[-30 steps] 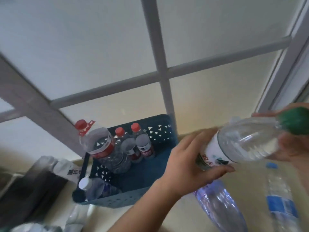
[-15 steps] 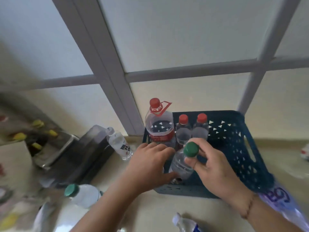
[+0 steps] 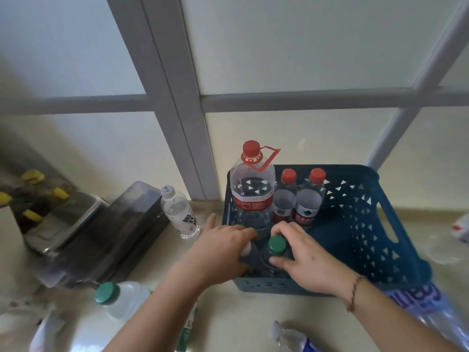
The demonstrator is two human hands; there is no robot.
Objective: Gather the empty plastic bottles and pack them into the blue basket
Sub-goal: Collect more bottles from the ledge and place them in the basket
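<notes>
Hands steady two bottles upright in the blue basket: right hand clamped round the green-capped bottle, left hand closed over a white-capped bottle, likely to pack them tight

Basket: matt blue perforated plastic
Large bottle: clear glossy plastic
Surface: smooth, pale, slightly glossy

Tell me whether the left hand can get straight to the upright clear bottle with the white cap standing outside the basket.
Probably yes. The left hand is inside the blue plastic basket beside the green-capped bottle, and the white-capped clear bottle stands just left of the basket wall, with bare counter between.
</notes>
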